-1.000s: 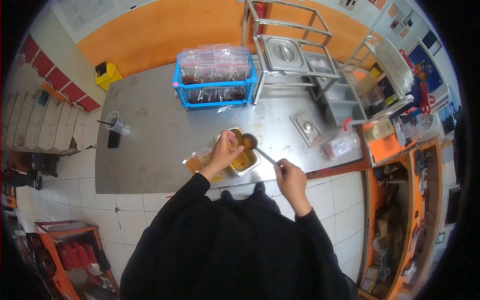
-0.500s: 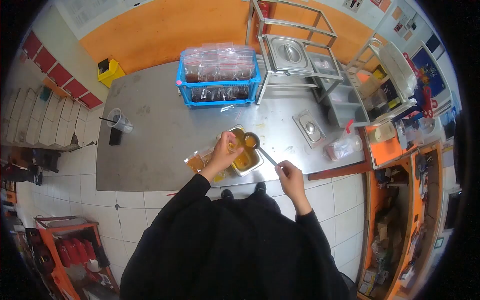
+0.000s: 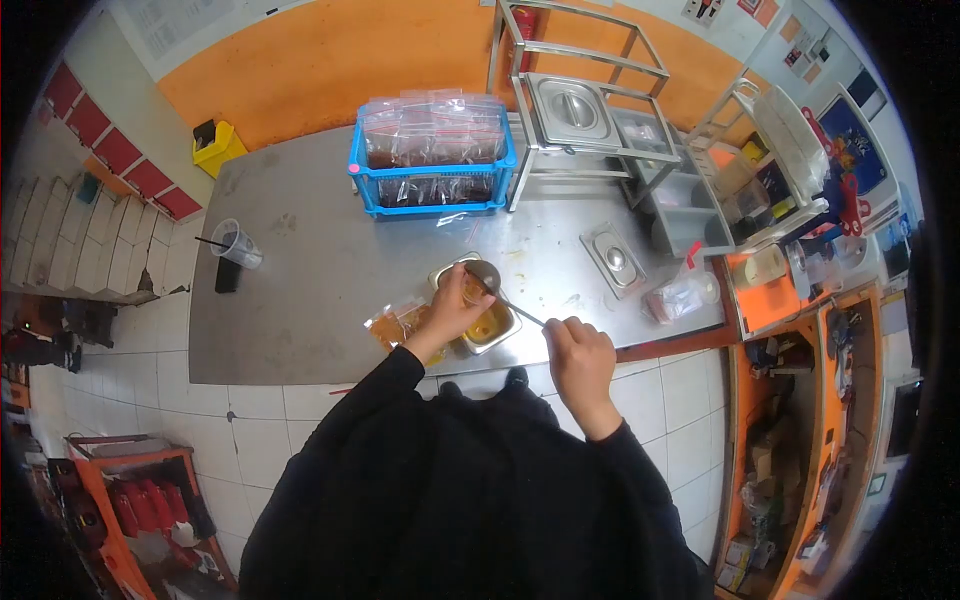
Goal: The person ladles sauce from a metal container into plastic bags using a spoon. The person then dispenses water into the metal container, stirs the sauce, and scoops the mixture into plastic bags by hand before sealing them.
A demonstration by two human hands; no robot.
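Observation:
My right hand [image 3: 580, 360] is closed round the handle of a ladle [image 3: 484, 276]. The ladle's bowl is tilted over what my left hand [image 3: 454, 310] holds, a small clear bag or cup that is partly hidden by my fingers. Both are above a steel pan [image 3: 489, 330] of yellow-orange liquid near the table's front edge. Left of the pan, partly under my left forearm, lie plastic bags with orange contents [image 3: 391, 325].
A blue basket [image 3: 436, 207] of filled clear bags stands at the back. Right of it are a steel rack [image 3: 519, 165] and grey bins [image 3: 690, 232]. A steel lid [image 3: 614, 258] and a bag [image 3: 676, 299] lie at right, a plastic cup [image 3: 236, 245] and black phone-like object [image 3: 228, 276] at left.
The ladle has risen from the liquid and moved left, tipping over the item in my left hand. My right hand has turned on the handle. My left hand has stayed nearly still.

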